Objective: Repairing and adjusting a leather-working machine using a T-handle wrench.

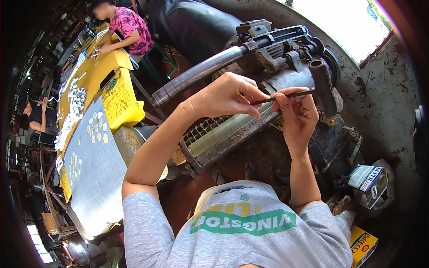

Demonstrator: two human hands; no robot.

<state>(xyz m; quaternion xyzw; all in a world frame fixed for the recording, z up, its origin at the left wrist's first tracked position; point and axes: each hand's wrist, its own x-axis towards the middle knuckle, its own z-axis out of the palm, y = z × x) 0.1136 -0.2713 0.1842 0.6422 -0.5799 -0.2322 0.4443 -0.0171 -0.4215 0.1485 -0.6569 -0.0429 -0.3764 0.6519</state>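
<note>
A thin, dark, narrow strip (303, 93) is held up in front of me, above a machine. My left hand (229, 95) pinches its left end between thumb and fingers. Close beside it, my right hand (296, 112) grips the strip farther along, and its far end sticks out past the fingers. I cannot make out exactly what kind of strip it is. Below the hands lies the machine's pale roller (223, 134), beside a metal mesh (206, 129). The long steel cylinder (196, 76) extends left from the machine's head, behind my left hand.
A dark upright handle (322, 85) stands just right of my right hand. On the left, a table with a yellow cover (123, 96) carries a grey sheet (96, 178) with several pale flat pieces. Another person (129, 31) sits at its far end. A metal tin (367, 181) stands at right.
</note>
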